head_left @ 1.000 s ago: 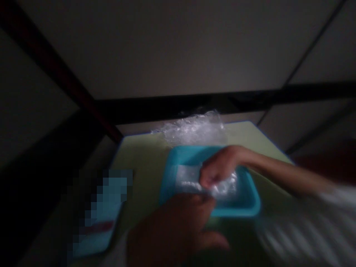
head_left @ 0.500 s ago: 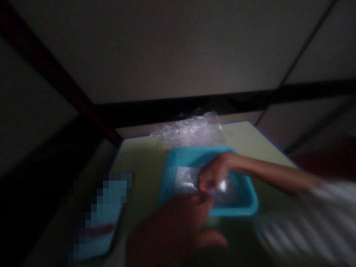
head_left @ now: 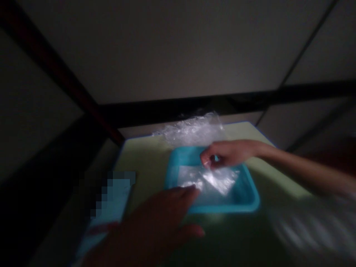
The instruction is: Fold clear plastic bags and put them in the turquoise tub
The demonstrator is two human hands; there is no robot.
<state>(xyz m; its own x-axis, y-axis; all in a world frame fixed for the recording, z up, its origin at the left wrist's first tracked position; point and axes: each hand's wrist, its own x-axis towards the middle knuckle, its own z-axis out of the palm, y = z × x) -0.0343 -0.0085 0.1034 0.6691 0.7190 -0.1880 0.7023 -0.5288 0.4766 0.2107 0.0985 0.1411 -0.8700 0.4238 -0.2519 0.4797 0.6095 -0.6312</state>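
Observation:
My right hand (head_left: 226,152) reaches in from the right, thumb and fingers pinched on the upper edge of a small clear plastic bag (head_left: 222,180). That bag hangs over the inside of a turquoise tray (head_left: 222,209). More clear plastic (head_left: 187,173) lies flat in the tray's left part; whether it is one bag or several I cannot tell. At the tray's near left side, my left hand (head_left: 164,211) is open, its thumb apart from the fingers. Its fingertips overlap the plastic in the tray in this view; contact is unclear. Nothing shows in its grasp.
Crumpled clear plastic (head_left: 197,130) lies on the far side of the pale green table (head_left: 140,152), behind the tray. At left is a light blue, partly pixelated flat object (head_left: 107,207). A panelled wall (head_left: 178,55) rises behind the table. The scene is dim.
My right hand has risen and moved away from the left hand, with the small bag in its fingers. The left hand has drawn back to the lower left.

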